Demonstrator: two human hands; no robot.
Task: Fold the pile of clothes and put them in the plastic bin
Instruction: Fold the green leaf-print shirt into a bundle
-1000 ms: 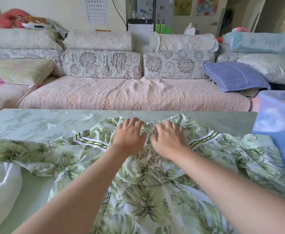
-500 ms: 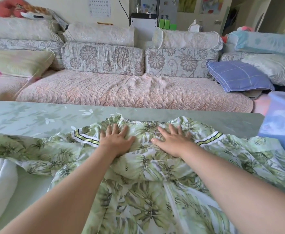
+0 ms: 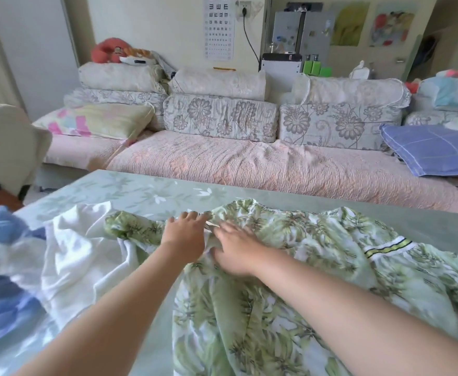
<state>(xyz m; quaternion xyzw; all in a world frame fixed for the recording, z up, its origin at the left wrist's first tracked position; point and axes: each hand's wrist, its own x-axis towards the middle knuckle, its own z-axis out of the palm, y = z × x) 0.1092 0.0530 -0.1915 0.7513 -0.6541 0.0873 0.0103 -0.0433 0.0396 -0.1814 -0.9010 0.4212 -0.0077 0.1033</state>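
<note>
Leaf-print garment (image 3: pixel 290 267) lies spread and unfolded on the table (image 3: pixel 141 188), from the far edge down to the near edge, right of centre. Left hand (image 3: pixel 185 236) lies flat on its bunched left end, fingers straight, no grip seen. Right hand (image 3: pixel 236 248) is just beside it, fingers spread, pressing cloth, holding nothing. White garment (image 3: pixel 73 253) and blue garment (image 3: pixel 2 267) are heaped at the left edge, the white one touching the leaf print. Bin not in view. Risks: thin cloth slips under flat palms and wrinkles get folded in; the bunched end drags the white piece along.
</note>
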